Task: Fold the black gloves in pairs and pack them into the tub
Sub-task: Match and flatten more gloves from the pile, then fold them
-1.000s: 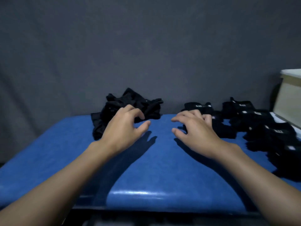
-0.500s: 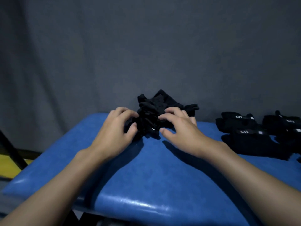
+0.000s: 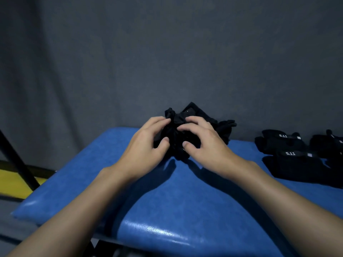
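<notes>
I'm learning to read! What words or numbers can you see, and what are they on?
"5.11": on the cuff of the far folded glove.
"5.11": on the cuff of the near folded glove.
White mark on the glove at the right edge: cut off, unreadable.
On the crumpled glove pile: no text I can read.

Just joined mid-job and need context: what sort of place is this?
Likely a makeshift sorting or packing station: a blue padded bench, a grey cloth backdrop, and black 5.11-labelled gloves laid out at right.
</notes>
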A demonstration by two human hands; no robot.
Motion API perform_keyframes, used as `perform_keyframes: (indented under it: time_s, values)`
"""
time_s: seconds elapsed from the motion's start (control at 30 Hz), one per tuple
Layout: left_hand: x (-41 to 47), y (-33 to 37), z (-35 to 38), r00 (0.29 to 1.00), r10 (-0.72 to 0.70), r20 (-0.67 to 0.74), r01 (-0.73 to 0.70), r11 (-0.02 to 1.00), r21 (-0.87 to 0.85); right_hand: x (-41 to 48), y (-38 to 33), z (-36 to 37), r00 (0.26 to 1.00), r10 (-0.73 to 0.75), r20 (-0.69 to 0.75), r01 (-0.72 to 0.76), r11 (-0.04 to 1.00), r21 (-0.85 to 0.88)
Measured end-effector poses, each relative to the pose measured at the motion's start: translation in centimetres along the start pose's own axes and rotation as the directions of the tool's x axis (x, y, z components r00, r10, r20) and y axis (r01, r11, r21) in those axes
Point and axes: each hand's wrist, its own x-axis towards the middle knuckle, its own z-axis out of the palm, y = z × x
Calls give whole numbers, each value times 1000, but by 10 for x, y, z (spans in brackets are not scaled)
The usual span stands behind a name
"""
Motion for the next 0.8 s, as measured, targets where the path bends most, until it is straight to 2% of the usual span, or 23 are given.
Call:
perform_keyframes:
  time_s: [0.13, 0.23, 0.3, 0.4, 0.47, 0.53, 0.7, 0.8]
  values:
    - [3, 9, 0, 999, -35, -37, 31, 993, -114, -1, -1, -4, 1000, 1, -23, 2, 994, 105]
    - [3, 16, 0, 997, -72, 21, 75, 964, -253, -6, -5, -8, 1000, -2, -25, 7, 982, 188]
    - [3, 22, -1, 988, -125, 91, 152, 894, -422, -9, -7, -10, 1000, -10, -6, 11, 977, 213]
    - [4, 25, 0, 971, -198, 136, 240, 770, -591, -12, -3, -12, 999, 39, 1, -39, 996, 82]
    - [4, 26, -1, 970, -219, 103, 237, 785, -572, -16, 1, -16, 996, 89, -6, -89, 996, -32]
    - [3, 24, 1, 967, -240, 86, 250, 832, -495, -20, 5, -18, 994, 109, -1, -109, 991, -72]
    - [0, 23, 10, 955, -244, 170, 295, 849, -439, -27, 1, -21, 998, 28, -63, -23, 997, 77]
    - [3, 22, 12, 955, -240, 172, 293, 834, -467, -28, -4, -22, 1000, 1, -29, 2, 993, 115]
